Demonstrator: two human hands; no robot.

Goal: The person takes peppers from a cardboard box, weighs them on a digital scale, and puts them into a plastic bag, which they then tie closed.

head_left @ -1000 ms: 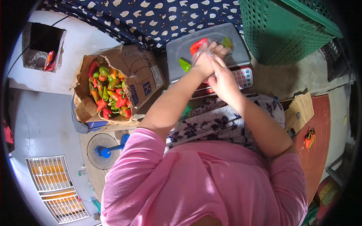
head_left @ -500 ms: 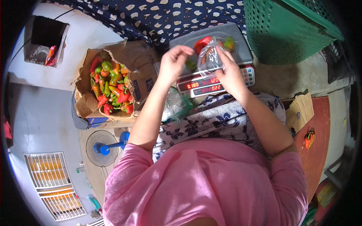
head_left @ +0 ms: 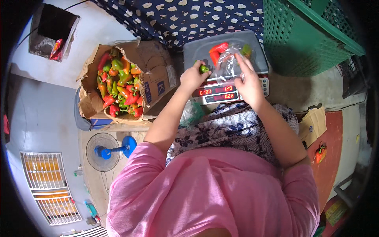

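My left hand (head_left: 193, 78) is at the left front edge of the scale's grey tray (head_left: 193, 51), its fingers closed round a green pepper (head_left: 204, 69). My right hand (head_left: 249, 83) holds a clear plastic bag (head_left: 227, 65) between thumb and fingers, over the front of the tray. Red peppers (head_left: 218, 50) lie on the tray behind the bag, partly covered by it. A greenish pepper (head_left: 246, 50) shows just beyond my right fingertips. Below the tray, the scale's display (head_left: 215, 93) glows with red digits.
A torn cardboard box (head_left: 152, 65) full of red, orange and green peppers stands at the left. A green perforated basket (head_left: 300, 47) is at the far right. Clear and green plastic (head_left: 192, 112) lies beside my lap. One orange-red pepper (head_left: 320, 153) rests on the reddish surface at right.
My left hand has come down to the tray's front edge and taken hold of the green pepper. My right hand keeps the bag. The whole view has shifted slightly.
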